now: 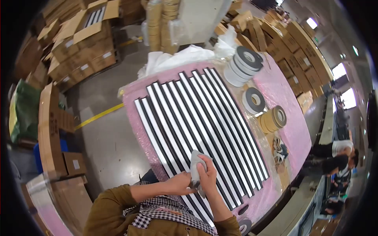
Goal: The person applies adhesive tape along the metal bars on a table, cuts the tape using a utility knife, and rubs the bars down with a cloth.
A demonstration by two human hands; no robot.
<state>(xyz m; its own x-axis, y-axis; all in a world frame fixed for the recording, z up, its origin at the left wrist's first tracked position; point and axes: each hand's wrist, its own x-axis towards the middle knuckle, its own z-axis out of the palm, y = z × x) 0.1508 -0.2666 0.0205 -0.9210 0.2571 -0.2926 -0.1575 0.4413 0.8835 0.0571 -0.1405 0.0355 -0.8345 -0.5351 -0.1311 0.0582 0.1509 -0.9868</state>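
A light grey cloth (194, 159) is bunched up between my hands, above the near part of a row of long strips. Wrapped around its side is my right hand (207, 176), with the thumb pressed on the fabric. My left hand (180, 183) is closed at the cloth's lower end, its fingertips partly hidden. Beneath both hands lie several long white-and-black strips (169, 104), side by side, with uneven far ends. They rest on a table covered in pink bubble wrap (136, 114).
Rolls of grey-white tape (236, 70), a black-and-white roll (254, 100) and tan tape rolls (271, 119) stand along the table's right side. White sheeting (173, 61) is heaped at the far edge. Cardboard boxes (84, 59) are stacked at left; people (334, 157) are at far right.
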